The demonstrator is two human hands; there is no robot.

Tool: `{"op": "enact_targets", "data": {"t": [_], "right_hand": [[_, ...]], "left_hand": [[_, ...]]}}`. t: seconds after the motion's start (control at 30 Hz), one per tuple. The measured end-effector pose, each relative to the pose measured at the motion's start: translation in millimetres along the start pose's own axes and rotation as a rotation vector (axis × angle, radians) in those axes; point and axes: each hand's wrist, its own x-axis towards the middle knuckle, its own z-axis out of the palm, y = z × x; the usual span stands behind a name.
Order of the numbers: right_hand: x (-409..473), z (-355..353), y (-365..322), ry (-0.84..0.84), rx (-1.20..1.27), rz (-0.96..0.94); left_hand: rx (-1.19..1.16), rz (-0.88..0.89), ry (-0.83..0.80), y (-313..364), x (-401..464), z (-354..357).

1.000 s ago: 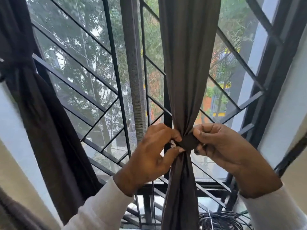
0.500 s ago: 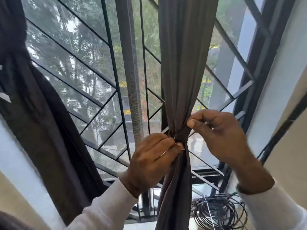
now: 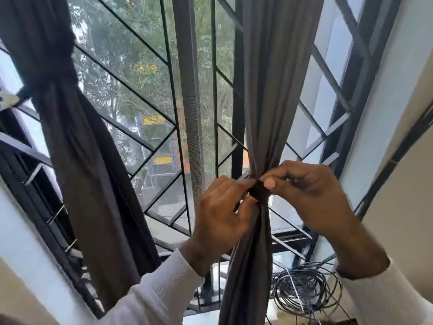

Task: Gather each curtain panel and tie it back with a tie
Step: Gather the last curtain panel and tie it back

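The right grey curtain panel [image 3: 271,90] hangs gathered into a narrow bunch at the centre right. A dark tie [image 3: 257,192] wraps its waist. My left hand [image 3: 222,219] pinches the tie from the left with thumb and fingers. From the right, my right hand [image 3: 302,193] pinches the same tie, thumb on its front. The left curtain panel [image 3: 82,160] hangs at the far left, cinched by a dark tie [image 3: 56,76] high up.
A black metal window grille [image 3: 168,127] with diagonal bars stands behind both panels. A coil of black cable [image 3: 304,292] lies on the sill at the lower right. The pale wall [image 3: 398,160] rises on the right.
The view has shifted right and down, showing more of the left panel. My right hand has closed in on the tie, its thumb now on the front. My left hand keeps its pinch.
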Motion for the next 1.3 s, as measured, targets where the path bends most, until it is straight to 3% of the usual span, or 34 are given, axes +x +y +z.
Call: {"op": "enact_targets", "data": {"t": [0.13, 0.3, 0.43, 0.57, 0.67, 0.73, 0.9, 1.3], "right_hand": [[-6, 3, 7, 0.093, 0.162, 0.086], [-12, 7, 14, 0.026, -0.123, 0.129], [-9, 10, 10, 0.037, -0.204, 0.061], [-12, 17, 9, 0.145, -0.392, -0.117], [-20, 29, 12, 0.152, -0.381, -0.238], [-19, 29, 12, 0.134, -0.302, -0.191], [-12, 19, 10, 0.095, -0.105, -0.002], [-1, 14, 2, -0.006, -0.257, -0.233]], "left_hand": [[-0.106, -0.123, 0.051, -6, 1, 2], [-0.165, -0.142, 0.104, -10, -5, 5], [-0.174, -0.13, 0.104, -10, -4, 9], [-0.265, -0.285, 0.146, -6, -1, 11], [-0.335, -0.393, 0.155, -4, 5, 15], [-0.387, -0.419, 0.128, -6, 6, 15], [-0.428, -0.325, -0.007, -17, 5, 5], [-0.234, -0.163, -0.079, -15, 5, -11]]}}
